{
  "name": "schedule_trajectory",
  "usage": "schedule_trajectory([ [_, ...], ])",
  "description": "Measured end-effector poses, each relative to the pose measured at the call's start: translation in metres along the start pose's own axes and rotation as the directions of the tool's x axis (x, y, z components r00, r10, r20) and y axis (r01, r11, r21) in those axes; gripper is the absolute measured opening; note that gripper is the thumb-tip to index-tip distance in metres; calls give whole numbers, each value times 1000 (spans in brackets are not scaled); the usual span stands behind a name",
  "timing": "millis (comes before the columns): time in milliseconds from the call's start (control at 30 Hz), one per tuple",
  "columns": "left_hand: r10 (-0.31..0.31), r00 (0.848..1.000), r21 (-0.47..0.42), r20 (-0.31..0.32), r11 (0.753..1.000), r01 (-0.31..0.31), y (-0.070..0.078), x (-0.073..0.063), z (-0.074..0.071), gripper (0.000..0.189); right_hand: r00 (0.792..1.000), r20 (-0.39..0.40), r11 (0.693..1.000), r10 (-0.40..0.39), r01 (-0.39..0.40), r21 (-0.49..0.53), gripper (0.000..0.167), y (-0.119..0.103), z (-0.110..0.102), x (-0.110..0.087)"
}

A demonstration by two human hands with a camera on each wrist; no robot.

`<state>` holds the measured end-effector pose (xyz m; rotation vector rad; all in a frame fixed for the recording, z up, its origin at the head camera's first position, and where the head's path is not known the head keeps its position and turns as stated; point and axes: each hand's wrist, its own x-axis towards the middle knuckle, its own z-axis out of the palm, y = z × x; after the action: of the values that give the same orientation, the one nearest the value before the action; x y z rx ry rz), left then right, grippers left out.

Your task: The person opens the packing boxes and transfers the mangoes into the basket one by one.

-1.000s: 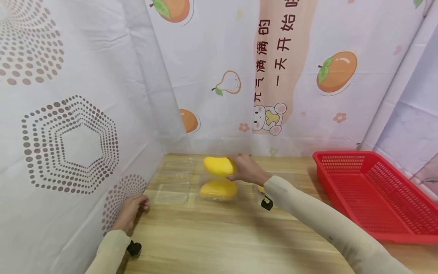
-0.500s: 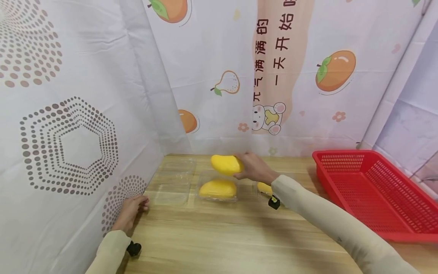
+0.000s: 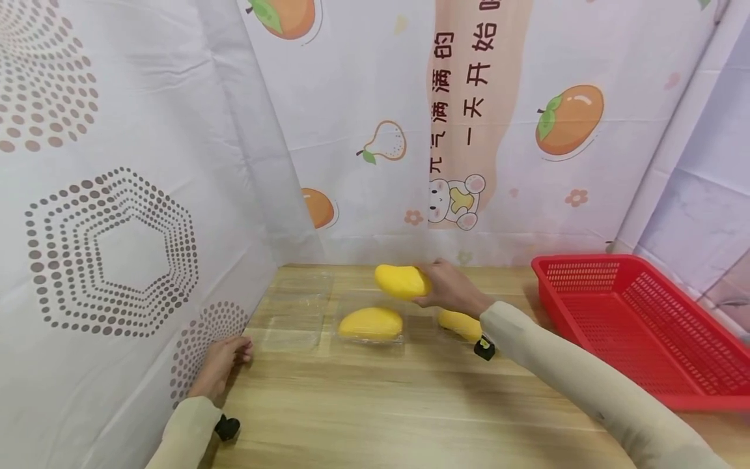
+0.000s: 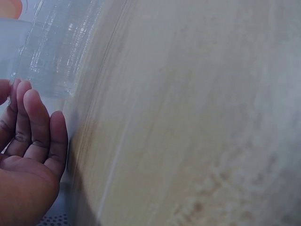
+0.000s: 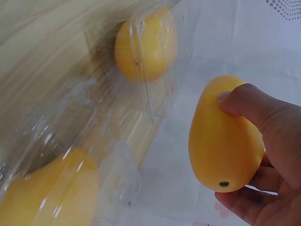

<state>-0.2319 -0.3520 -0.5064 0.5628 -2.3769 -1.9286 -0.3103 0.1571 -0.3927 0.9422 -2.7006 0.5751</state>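
My right hand (image 3: 448,285) grips a smooth yellow mango (image 3: 403,281) above the back of the table. In the right wrist view the thumb lies on one side of the held mango (image 5: 225,136) and fingers are on the other; a dark green stem spot shows at its end. Below it, a second mango (image 3: 372,323) sits in a clear plastic box. Another mango (image 3: 459,324) lies in a clear box to the right, partly behind my sleeve. My left hand (image 3: 218,365) hangs loosely with nothing in it, beside a clear plastic box (image 4: 56,52) at the left.
Clear plastic box compartments (image 3: 293,332) stand at the left of the wooden table (image 3: 351,404). A red perforated basket (image 3: 621,332) stands at the right, with bare floor showing. Printed curtains (image 3: 351,98) hang close behind and at both sides.
My right hand has moved to the right with the mango. The mango in the right-hand box now shows more from behind my wrist. My left hand stays in place.
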Motion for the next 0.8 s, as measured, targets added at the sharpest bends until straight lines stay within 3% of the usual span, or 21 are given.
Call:
schedule_trajectory([
  [267, 26, 999, 26, 27, 999, -26, -1, -2, -2, 34, 1000, -14, 1000, 26, -26, -3, 75, 10, -6, -10],
  [800, 44, 999, 43, 16, 998, -44, -1, -2, -2, 34, 995, -32, 996, 93, -93, 12, 71, 27, -21, -27],
])
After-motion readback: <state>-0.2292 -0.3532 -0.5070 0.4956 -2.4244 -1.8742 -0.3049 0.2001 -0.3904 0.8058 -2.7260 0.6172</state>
